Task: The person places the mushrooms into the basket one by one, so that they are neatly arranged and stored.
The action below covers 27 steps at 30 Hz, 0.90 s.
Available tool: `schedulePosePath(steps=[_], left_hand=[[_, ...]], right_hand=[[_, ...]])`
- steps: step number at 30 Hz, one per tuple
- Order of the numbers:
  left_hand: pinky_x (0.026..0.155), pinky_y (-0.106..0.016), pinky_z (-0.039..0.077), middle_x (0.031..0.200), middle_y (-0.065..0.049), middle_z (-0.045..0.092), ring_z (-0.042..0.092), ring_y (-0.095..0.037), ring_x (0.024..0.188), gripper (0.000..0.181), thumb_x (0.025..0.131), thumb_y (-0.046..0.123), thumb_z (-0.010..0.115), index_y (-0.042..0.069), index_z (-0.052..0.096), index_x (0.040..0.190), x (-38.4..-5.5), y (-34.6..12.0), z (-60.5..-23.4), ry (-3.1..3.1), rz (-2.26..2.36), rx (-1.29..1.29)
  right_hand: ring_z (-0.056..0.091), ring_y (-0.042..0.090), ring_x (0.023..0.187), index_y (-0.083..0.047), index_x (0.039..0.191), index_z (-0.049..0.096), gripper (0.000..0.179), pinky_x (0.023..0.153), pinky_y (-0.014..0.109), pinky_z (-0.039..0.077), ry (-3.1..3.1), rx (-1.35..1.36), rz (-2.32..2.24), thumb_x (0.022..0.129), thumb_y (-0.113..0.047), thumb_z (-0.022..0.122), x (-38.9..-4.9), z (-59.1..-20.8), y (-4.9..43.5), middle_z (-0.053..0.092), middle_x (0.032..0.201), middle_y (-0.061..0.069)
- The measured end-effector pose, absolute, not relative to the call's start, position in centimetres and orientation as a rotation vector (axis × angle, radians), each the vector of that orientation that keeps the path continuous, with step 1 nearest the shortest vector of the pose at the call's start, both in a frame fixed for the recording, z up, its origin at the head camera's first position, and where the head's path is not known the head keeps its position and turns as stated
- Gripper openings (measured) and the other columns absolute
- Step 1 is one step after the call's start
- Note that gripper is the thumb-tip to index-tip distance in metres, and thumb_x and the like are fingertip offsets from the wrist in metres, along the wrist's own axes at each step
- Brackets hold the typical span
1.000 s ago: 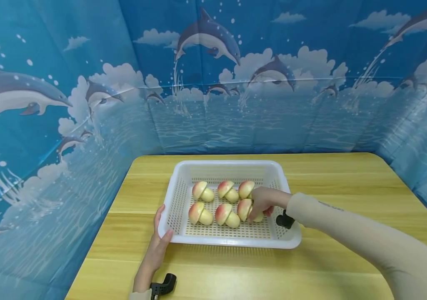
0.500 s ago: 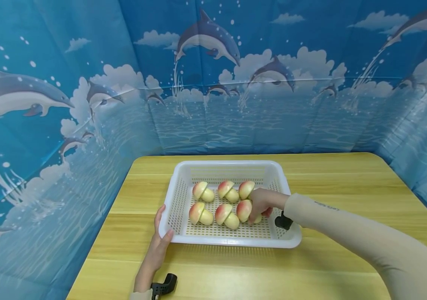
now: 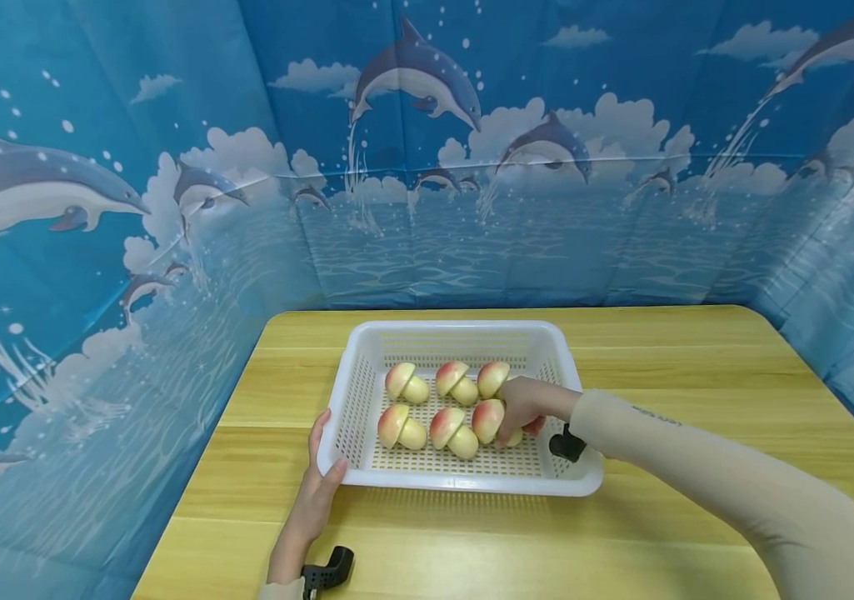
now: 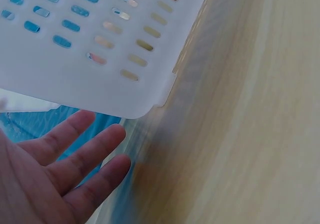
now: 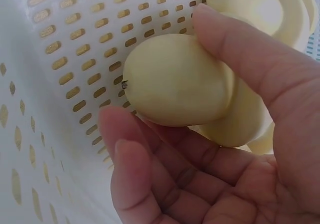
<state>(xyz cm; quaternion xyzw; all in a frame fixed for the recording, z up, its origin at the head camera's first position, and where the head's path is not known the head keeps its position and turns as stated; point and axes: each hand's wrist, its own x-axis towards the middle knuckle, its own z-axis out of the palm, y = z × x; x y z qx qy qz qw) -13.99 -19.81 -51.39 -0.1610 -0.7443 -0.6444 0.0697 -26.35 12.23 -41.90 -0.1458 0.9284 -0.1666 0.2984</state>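
In the head view, a white plastic basket (image 3: 464,480) holds several toy mushrooms in two rows, with red-and-yellow caps and pale stems. My right hand (image 3: 526,408) reaches in and holds the front-right mushroom (image 3: 486,421). In the right wrist view its pale stem (image 5: 175,81) lies between my thumb and curled fingers. My left hand (image 3: 318,483) rests at the basket's near left corner, thumb by the rim. Three straight, spread fingers (image 4: 92,159) show below the basket's wall in the left wrist view; the thumb is not clearly visible there.
The basket stands on a yellow wooden table (image 3: 696,367). A blue curtain (image 3: 516,250) printed with dolphins encloses the back and sides. Another mushroom (image 3: 492,379) sits just behind the held one, and a second front mushroom (image 3: 445,427) lies to its left.
The cap of the mushroom in my right hand has shifted slightly left. The right hand has barely moved, and the left hand stays at the basket's corner.
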Motion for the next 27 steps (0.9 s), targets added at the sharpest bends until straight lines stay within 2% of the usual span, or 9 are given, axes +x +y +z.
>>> schedulePosePath(steps=[8,13,15,19,23,27], left_hand=[[0.097,-0.059,0.027,0.153,-0.018,0.019,0.030,-0.042,0.131,0.068,0.095,0.014,0.039,0.023,0.003,0.152,-13.9,-19.8,-51.6,-2.230,-1.931,-0.457],[0.097,-0.060,0.027,0.153,-0.019,0.019,0.029,-0.042,0.131,0.068,0.094,0.013,0.039,0.022,0.003,0.152,-13.9,-19.9,-51.6,-2.224,-1.937,-0.451],[0.097,-0.060,0.027,0.153,-0.019,0.019,0.029,-0.042,0.131,0.068,0.094,0.013,0.038,0.022,0.003,0.152,-13.8,-19.9,-51.5,-2.224,-1.939,-0.447],[0.097,-0.060,0.028,0.153,-0.018,0.019,0.030,-0.041,0.131,0.068,0.094,0.011,0.038,0.023,0.003,0.152,-13.8,-19.9,-51.3,-2.227,-1.941,-0.434],[0.097,-0.059,0.027,0.153,-0.017,0.020,0.031,-0.039,0.131,0.068,0.094,0.012,0.038,0.024,0.004,0.152,-13.7,-19.9,-51.3,-2.222,-1.948,-0.431],[0.097,-0.059,0.028,0.152,-0.016,0.022,0.032,-0.039,0.131,0.068,0.094,0.015,0.040,0.024,0.004,0.152,-13.9,-19.9,-51.4,-2.222,-1.958,-0.455]], right_hand=[[0.042,0.010,0.045,-0.008,0.076,0.059,0.031,0.046,0.025,0.043,2.481,-0.417,-0.442,0.067,-0.022,0.086,-26.6,-41.7,12.4,0.049,0.055,0.000],[0.041,0.010,0.045,-0.009,0.072,0.059,0.030,0.045,0.024,0.040,2.507,-0.471,-0.438,0.066,-0.022,0.085,-26.8,-41.3,12.6,0.051,0.059,-0.001],[0.042,0.011,0.047,-0.009,0.070,0.059,0.030,0.046,0.027,0.043,2.526,-0.497,-0.441,0.065,-0.022,0.086,-26.8,-41.1,12.6,0.052,0.062,0.000],[0.046,0.013,0.049,-0.009,0.068,0.052,0.037,0.048,0.029,0.045,2.576,-0.534,-0.411,0.065,-0.024,0.086,-26.9,-40.4,12.8,0.047,0.061,0.000],[0.044,0.012,0.047,-0.008,0.067,0.048,0.041,0.046,0.025,0.040,2.617,-0.600,-0.358,0.068,-0.028,0.084,-26.5,-39.4,13.4,0.042,0.057,-0.001],[0.045,0.013,0.056,-0.002,0.083,0.059,0.040,0.054,0.027,0.040,2.663,-0.691,-0.355,0.073,-0.035,0.079,-25.7,-38.2,14.6,0.051,0.068,0.000]])
